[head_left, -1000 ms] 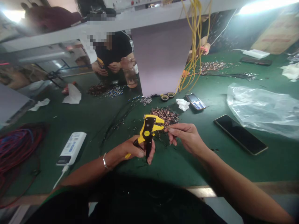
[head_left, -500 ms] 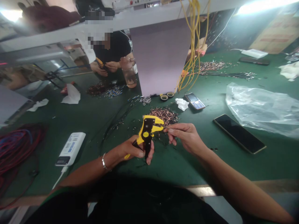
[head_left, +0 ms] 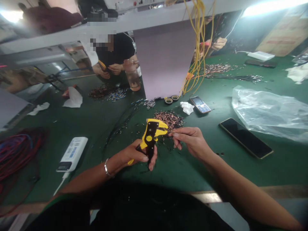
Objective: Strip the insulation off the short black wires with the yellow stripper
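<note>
My left hand [head_left: 139,154] is wrapped round the handles of a yellow and black wire stripper [head_left: 149,131], whose jaws point to the right. Close by the jaw tips, the thumb and fingers of my right hand [head_left: 186,137] are pinched together. What they hold is a thin, short dark piece, perhaps a wire end, too small to make out. Behind the tool lies a heap of short copper-ended wire pieces [head_left: 172,119], with loose dark bits scattered around it on the green table [head_left: 192,173].
To the right lie a smartphone [head_left: 245,138], a keypad phone [head_left: 200,104] and a clear plastic bag [head_left: 267,112]. A white power bank [head_left: 72,154] and coiled red cables [head_left: 16,157] are at left. Yellow wires [head_left: 198,48] hang from the shelf. Co-workers' hands [head_left: 115,69] show across the table.
My hands and the wire stripper stay nearly in place; its black handle has shifted slightly left. At the back right, a co-worker's hand has risen and moved right.
</note>
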`<act>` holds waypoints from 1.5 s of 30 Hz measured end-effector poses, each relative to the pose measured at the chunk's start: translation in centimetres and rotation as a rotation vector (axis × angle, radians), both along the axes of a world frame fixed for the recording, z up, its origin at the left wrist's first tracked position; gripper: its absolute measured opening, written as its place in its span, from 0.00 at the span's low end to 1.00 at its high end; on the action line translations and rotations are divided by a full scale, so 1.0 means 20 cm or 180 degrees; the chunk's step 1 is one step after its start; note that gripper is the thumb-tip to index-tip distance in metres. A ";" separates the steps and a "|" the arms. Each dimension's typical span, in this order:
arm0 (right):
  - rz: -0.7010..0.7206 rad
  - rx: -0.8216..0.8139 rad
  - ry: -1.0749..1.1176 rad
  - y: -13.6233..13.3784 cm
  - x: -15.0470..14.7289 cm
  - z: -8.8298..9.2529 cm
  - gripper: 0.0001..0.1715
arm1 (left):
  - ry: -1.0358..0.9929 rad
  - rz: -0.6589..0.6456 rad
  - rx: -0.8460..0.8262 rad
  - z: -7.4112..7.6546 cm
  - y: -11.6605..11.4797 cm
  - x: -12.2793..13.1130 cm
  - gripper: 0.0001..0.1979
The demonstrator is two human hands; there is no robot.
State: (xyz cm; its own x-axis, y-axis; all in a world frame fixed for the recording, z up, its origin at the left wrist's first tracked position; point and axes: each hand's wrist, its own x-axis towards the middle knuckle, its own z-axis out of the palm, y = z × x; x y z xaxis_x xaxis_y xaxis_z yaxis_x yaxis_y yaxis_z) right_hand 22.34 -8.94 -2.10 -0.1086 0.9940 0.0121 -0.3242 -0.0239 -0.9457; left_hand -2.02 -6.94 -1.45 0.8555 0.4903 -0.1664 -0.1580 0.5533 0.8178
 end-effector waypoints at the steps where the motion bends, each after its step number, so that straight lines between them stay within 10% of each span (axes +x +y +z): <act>1: -0.0003 -0.0001 -0.0002 0.00 0.00 0.00 0.06 | 0.0009 0.0004 -0.0012 0.01 0.00 0.00 0.16; 45: -0.0007 -0.0057 -0.0268 0.03 0.02 -0.02 0.08 | 0.0233 0.0310 0.0149 -0.01 -0.01 -0.01 0.09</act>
